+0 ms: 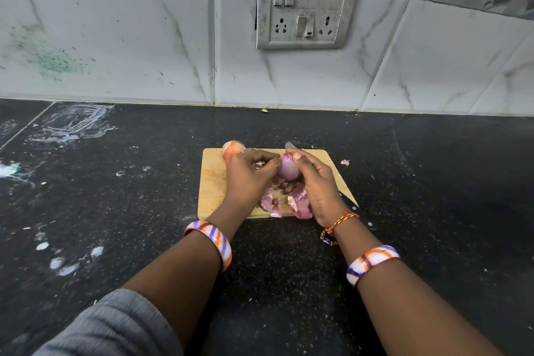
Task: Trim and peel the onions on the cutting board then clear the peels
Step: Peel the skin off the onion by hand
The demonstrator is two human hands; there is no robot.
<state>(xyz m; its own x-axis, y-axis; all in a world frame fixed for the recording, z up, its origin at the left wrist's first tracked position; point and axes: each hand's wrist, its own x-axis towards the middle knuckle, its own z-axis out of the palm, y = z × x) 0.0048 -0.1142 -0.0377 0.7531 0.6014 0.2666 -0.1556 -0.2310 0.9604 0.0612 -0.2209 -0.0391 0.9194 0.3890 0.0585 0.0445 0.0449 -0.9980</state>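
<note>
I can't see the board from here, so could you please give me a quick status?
Both hands, left and right, grip one part-peeled onion. Second onion unpeeled. Peels piled on cutting board. Knife beside right hand.

Pale purple onion [288, 170], tan cutting board [212, 182], orange-purple-white striped bangles [213, 240].

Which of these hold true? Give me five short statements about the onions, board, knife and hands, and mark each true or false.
1. Both hands hold one onion above the cutting board. True.
2. The peels lie in a bowl. False: they lie on the board's near edge.
3. A second onion sits at the board's far left corner. True.
4. The left hand grips the knife. False: the knife runs under the right hand.
5. The board is blue plastic. False: it looks wooden.
</note>
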